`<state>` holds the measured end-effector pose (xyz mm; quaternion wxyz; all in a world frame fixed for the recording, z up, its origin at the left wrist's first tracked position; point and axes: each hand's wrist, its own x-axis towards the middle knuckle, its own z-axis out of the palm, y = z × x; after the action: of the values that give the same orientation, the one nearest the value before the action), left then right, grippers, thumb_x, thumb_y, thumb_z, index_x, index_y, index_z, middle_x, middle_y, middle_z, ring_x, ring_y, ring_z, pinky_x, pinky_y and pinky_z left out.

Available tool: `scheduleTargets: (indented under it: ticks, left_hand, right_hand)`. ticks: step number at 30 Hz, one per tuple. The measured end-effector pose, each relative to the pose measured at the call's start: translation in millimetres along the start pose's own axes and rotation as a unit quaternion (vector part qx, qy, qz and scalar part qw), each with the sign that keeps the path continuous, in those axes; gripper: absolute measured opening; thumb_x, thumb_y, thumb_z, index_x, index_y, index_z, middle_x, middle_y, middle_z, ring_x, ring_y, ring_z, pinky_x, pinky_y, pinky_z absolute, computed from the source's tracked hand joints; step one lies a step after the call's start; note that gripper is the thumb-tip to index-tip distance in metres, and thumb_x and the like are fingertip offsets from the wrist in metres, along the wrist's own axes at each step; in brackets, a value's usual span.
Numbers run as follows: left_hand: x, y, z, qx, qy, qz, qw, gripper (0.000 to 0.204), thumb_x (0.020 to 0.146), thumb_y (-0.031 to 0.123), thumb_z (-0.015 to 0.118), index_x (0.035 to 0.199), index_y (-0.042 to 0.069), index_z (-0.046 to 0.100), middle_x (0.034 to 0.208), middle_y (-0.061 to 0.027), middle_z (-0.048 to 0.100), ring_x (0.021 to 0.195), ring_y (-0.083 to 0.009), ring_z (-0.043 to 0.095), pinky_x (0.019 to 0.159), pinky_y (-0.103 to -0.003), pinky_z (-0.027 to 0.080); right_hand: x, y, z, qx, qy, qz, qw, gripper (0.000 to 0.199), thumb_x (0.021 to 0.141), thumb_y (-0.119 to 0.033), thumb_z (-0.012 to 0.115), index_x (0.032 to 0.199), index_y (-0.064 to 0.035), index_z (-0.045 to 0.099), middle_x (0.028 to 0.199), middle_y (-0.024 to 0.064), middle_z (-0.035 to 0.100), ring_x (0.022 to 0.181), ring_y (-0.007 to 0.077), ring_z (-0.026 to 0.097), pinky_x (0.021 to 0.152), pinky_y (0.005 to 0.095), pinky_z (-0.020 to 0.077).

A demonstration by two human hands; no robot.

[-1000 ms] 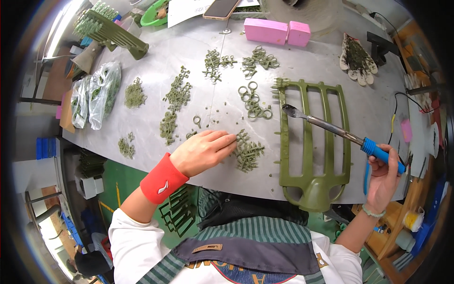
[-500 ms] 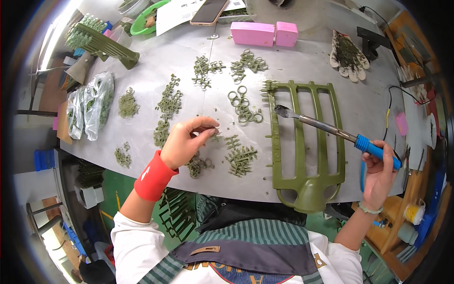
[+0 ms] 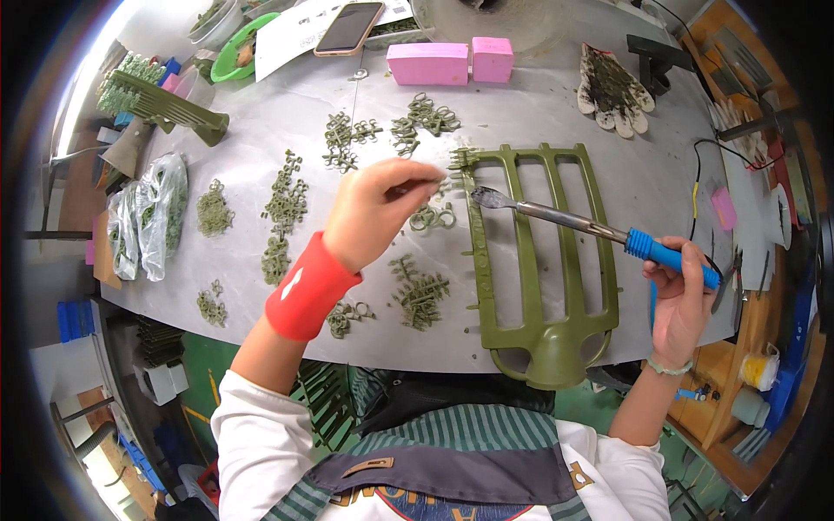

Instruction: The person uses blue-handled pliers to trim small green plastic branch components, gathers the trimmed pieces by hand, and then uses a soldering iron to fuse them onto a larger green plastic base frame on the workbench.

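Observation:
My right hand (image 3: 682, 300) is wrapped round the blue handle of a soldering iron (image 3: 578, 221) with a flat, spatula-like tip. That tip hovers over the left bar of an olive-green slotted frame (image 3: 556, 358), which has a rounded socket at its near end. Small green pieces sit along the frame's left bar. My left hand (image 3: 382, 208), a red band on its wrist, is raised near the bar's far end with fingers pinched; whatever is between them is blurred. Green ring pieces (image 3: 424, 219) lie partly behind it, and branched green pieces (image 3: 420, 300) lie nearer me.
More small green pieces (image 3: 287, 195) lie in clusters to the left. Pink blocks (image 3: 427, 65), a phone (image 3: 349, 29) and a green bowl (image 3: 228, 59) are at the back. A stained glove (image 3: 612, 91) lies far right; plastic bags (image 3: 161, 213) sit far left.
My left hand has moved away from me and to the right, from the small pieces toward the frame's left bar. The view has shifted slightly; my right hand keeps holding the soldering iron.

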<state>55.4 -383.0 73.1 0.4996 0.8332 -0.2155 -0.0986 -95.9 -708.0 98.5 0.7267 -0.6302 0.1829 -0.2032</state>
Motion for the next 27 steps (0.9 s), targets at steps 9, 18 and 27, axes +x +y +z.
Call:
scheduleTargets:
  ticks: [9, 18, 27]
  left_hand:
    - [42.2, -12.0, 26.5, 0.199, 0.078, 0.14, 0.967, 0.018, 0.079, 0.007, 0.077, 0.097, 0.01, 0.075, 0.09, -0.0041, 0.07, 0.088, -0.0202, 0.063, 0.077, -0.033, 0.053]
    - [47.3, -9.4, 30.3, 0.27, 0.071, 0.186, 0.942, 0.017, 0.077, 0.01, 0.079, 0.094, 0.014, 0.076, 0.088, -0.0058, 0.067, 0.084, -0.0233, 0.062, 0.073, -0.035, 0.052]
    - [48.7, -9.5, 32.0, 0.26, 0.065, 0.179, 0.947, 0.016, 0.077, 0.01, 0.078, 0.093, 0.014, 0.076, 0.084, -0.0054, 0.067, 0.083, -0.0231, 0.062, 0.072, -0.035, 0.052]
  right_hand:
    - [12.1, 13.6, 14.3, 0.012, 0.002, 0.008, 1.0, 0.026, 0.098, -0.019, 0.059, 0.103, 0.006, 0.065, 0.094, 0.0133, 0.069, 0.072, 0.0203, 0.069, 0.071, 0.0319, 0.0584]
    - [18.1, 21.0, 18.2, 0.015, -0.006, 0.007, 1.0, 0.026, 0.098, -0.019, 0.058, 0.102, 0.0066, 0.065, 0.094, 0.0129, 0.069, 0.073, 0.0208, 0.07, 0.072, 0.0326, 0.0597]
    - [18.7, 12.4, 16.9, -0.003, -0.007, -0.004, 1.0, 0.026, 0.098, -0.018, 0.058, 0.101, 0.0066, 0.065, 0.093, 0.0129, 0.069, 0.071, 0.0209, 0.07, 0.069, 0.0327, 0.0597]
